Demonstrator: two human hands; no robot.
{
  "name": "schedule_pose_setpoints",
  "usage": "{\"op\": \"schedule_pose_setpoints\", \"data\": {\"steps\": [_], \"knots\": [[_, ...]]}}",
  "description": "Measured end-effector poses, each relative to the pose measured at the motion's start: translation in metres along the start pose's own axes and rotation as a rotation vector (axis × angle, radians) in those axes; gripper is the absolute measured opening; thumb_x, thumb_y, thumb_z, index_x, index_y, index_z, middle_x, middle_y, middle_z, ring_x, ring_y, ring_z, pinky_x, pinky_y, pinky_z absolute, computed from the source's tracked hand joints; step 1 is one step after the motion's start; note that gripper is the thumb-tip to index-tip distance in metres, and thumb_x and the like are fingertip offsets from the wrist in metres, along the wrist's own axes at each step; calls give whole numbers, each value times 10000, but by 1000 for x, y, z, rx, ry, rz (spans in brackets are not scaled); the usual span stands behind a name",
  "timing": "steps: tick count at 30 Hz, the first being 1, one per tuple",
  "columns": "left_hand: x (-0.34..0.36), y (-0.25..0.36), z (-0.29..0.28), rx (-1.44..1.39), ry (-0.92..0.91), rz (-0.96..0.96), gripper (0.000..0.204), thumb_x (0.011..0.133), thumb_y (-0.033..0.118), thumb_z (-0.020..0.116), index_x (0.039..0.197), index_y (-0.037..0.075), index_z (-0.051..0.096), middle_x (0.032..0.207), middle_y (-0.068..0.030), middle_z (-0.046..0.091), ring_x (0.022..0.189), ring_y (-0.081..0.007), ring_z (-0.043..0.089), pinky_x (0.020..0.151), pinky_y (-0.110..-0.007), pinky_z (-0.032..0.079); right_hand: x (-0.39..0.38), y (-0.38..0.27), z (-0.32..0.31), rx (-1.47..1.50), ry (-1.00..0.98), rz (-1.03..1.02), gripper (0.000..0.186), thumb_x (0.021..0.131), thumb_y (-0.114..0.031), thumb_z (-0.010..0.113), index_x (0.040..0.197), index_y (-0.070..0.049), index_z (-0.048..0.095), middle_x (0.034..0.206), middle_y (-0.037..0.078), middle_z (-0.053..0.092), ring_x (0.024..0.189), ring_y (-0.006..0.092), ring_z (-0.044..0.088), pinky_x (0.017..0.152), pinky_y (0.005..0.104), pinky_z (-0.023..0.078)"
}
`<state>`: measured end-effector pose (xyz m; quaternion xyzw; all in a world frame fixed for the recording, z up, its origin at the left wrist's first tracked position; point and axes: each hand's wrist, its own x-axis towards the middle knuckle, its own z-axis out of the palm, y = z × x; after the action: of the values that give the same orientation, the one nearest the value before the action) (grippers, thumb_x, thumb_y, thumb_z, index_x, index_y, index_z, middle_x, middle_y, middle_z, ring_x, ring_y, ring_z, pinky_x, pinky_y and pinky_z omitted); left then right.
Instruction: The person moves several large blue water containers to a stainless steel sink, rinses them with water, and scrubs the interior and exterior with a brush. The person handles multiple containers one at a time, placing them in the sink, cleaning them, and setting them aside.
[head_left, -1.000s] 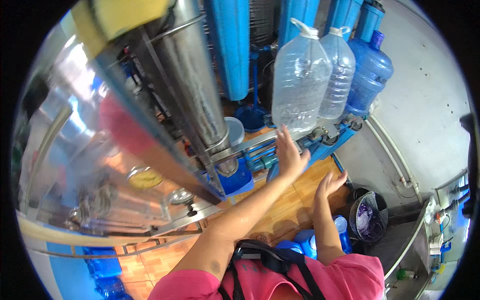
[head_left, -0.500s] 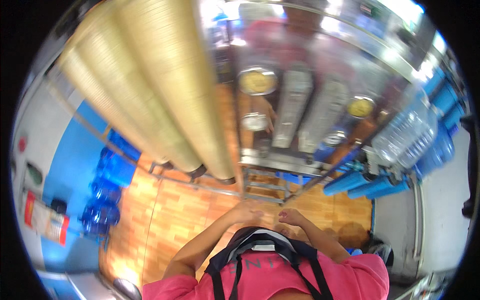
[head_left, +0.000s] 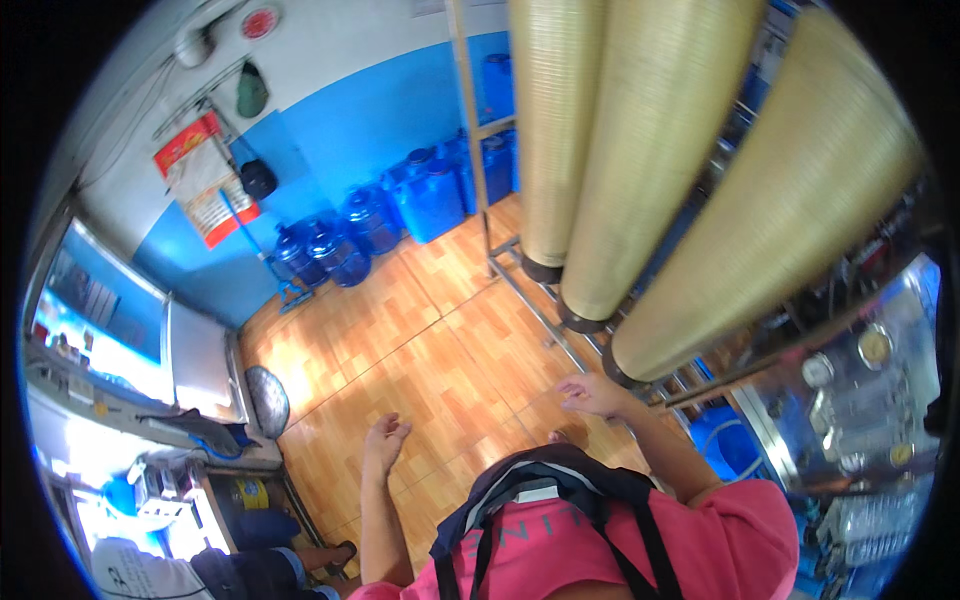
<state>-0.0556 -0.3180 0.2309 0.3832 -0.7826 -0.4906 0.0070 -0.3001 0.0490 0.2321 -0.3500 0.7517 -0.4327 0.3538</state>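
My left hand [head_left: 388,435] is in mid-air over the orange wood-patterned floor [head_left: 400,370], fingers loosely bent and apart, holding nothing. My right hand [head_left: 592,393], also open with curled fingers and empty, is beside the lower ends of three tall tan cylindrical tanks [head_left: 662,170] on a steel frame [head_left: 485,240]. Whether it touches the frame I cannot tell; it appears free. A steel panel with round gauges [head_left: 840,410] stands to the right, with a blue container [head_left: 725,440] below it.
Several blue jugs [head_left: 340,255] and square containers [head_left: 425,200] line the far wall, with a blue-handled mop [head_left: 250,240]. A round grey object [head_left: 268,400] leans beside a door. At lower left another person [head_left: 150,570] is near a cluttered counter [head_left: 215,505].
My view has swung left, from the clear bottles and blue filter housings to the tan tanks and far wall. My hands, earlier raised near the bottles, are now lower and farther apart.
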Motion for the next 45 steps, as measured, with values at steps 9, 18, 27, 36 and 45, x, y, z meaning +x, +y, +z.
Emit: {"op": "schedule_pose_setpoints", "data": {"steps": [9,18,27,36,45], "knots": [[106,-48,26,49,27,-49,592,802,325,697,1250,-19,524,1150,-238,609,970,-292,643,818,-364,516,224,-47,-46,-88,-62,-161,360,823,-208,689,1106,-4,599,1012,113,664,918,185,639,795,313,514],[99,-272,49,188,-62,-564,569,809,439,628,1185,15,583,1050,-173,663,974,-308,637,868,-384,492,408,-94,-62,-125,-280,-293,358,812,-247,686,1081,-23,612,973,139,673,887,253,649,789,331,513],[170,-253,-13,113,-181,-837,536,798,442,630,1135,25,617,1051,-175,662,997,-311,627,880,-388,484,575,-111,-87,-16,-283,-186,285,839,-155,686,1070,-6,610,951,74,666,892,134,630,812,276,507],[579,-182,-135,547,-255,-383,506,787,444,632,1086,35,650,1051,-177,660,1021,-315,618,892,-393,476,711,-118,-144,17,-57,-7,291,842,-157,684,1062,18,610,956,92,660,894,142,630,822,273,503],[835,-14,-142,218,-71,-168,520,761,330,674,1137,-20,594,1047,-183,660,946,-307,646,841,-378,498,820,-95,-226,279,172,47,325,814,-185,703,1064,5,618,980,104,662,914,162,626,818,291,498]]}}
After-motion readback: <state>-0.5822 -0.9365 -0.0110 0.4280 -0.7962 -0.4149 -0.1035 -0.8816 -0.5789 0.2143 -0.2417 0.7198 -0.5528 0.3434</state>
